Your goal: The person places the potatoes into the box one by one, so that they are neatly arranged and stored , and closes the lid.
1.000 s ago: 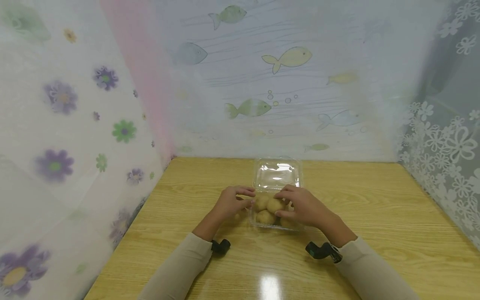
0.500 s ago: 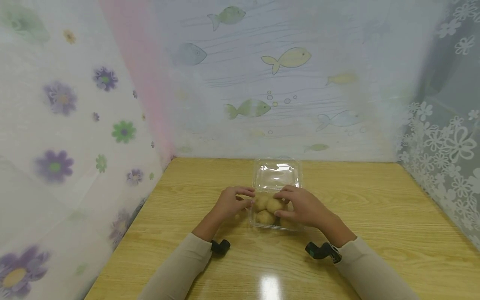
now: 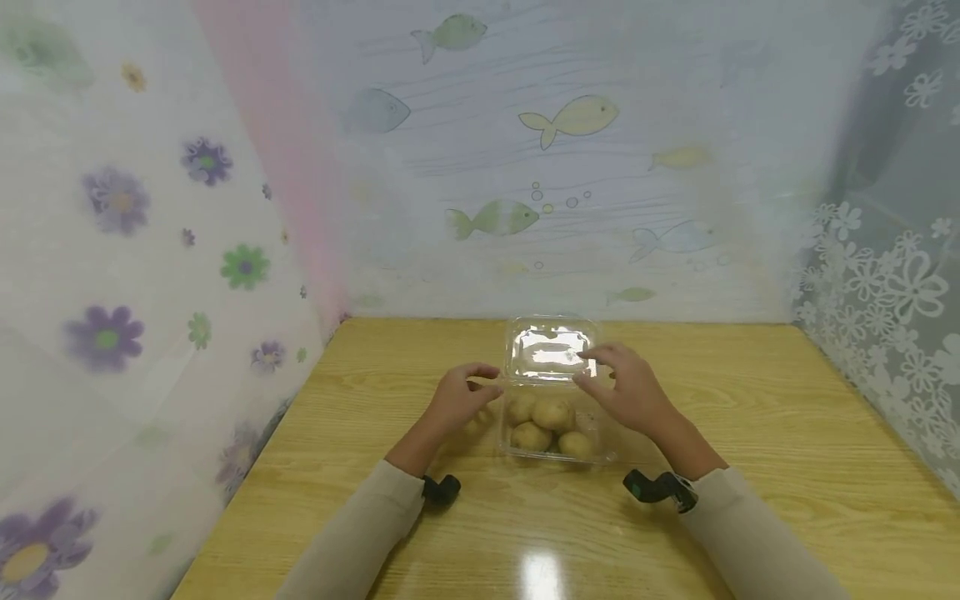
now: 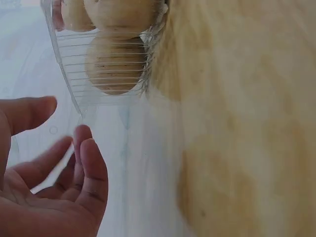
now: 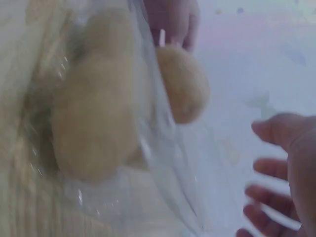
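A clear plastic clamshell container [image 3: 551,457] sits on the table with its lid [image 3: 552,354] raised at the back. Several potatoes [image 3: 553,414] lie in the base, one on top of others. My left hand [image 3: 459,400] is beside the left rim, fingers loosely bent; in the left wrist view the fingertips are close to a corner of the container, and I cannot tell whether they touch it. Above the container's right side hovers my right hand [image 3: 628,392], thumb and fingers spread with nothing between them. The right wrist view, blurred, shows potatoes [image 5: 96,123] behind the clear wall.
The wooden table [image 3: 375,533] reaches a back wall covering [image 3: 450,275] printed with fish. A flowered sheet [image 3: 150,400] hangs at the left, and a lacy floral one [image 3: 885,317] at the right. Dark wrist-worn devices [image 3: 441,490] hang by both sleeves.
My right hand has let go of the top potato and moved up and right, out of the container. My left hand has shifted slightly left from the rim. The potatoes stay put.
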`<control>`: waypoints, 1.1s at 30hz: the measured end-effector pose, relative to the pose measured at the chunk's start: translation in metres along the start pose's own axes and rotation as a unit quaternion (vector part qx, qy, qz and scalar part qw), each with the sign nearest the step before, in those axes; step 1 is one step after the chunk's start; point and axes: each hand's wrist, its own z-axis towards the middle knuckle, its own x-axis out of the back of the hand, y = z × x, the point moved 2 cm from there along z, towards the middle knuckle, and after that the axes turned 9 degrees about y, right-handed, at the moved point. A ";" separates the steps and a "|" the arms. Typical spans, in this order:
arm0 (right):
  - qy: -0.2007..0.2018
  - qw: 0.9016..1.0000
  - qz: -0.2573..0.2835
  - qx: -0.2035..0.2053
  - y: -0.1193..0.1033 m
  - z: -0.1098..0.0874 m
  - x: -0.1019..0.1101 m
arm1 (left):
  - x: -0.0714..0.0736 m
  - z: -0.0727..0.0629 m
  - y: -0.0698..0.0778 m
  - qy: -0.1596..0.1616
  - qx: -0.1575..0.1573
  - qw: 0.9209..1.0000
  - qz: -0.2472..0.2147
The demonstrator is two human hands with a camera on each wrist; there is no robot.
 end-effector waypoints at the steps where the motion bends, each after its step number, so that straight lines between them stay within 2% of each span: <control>1: 0.000 1.000 -0.001 -0.020 0.004 0.001 0.002 | 0.000 0.002 0.000 0.001 0.007 1.000 -0.009; 6: -0.037 0.992 0.005 -0.121 0.023 0.001 0.007 | 0.001 0.014 0.000 -0.007 0.050 0.995 -0.088; 10: -0.060 0.983 0.046 -0.166 0.030 -0.001 0.008 | 0.001 0.022 0.001 -0.018 0.063 0.986 -0.154; 13: -0.061 0.980 0.072 -0.177 0.029 -0.002 0.009 | 0.000 0.025 0.002 -0.022 0.050 0.981 -0.184; 16: -0.054 0.981 0.077 -0.172 0.027 -0.002 0.012 | 0.002 0.024 0.007 -0.025 0.033 0.980 -0.192; 25: -0.023 0.982 0.106 -0.158 0.018 -0.008 0.029 | 0.007 0.017 0.015 -0.020 0.000 0.983 -0.183; 33: -0.021 0.967 0.196 -0.160 0.008 -0.022 0.043 | 0.012 0.004 0.015 -0.030 -0.023 0.983 -0.179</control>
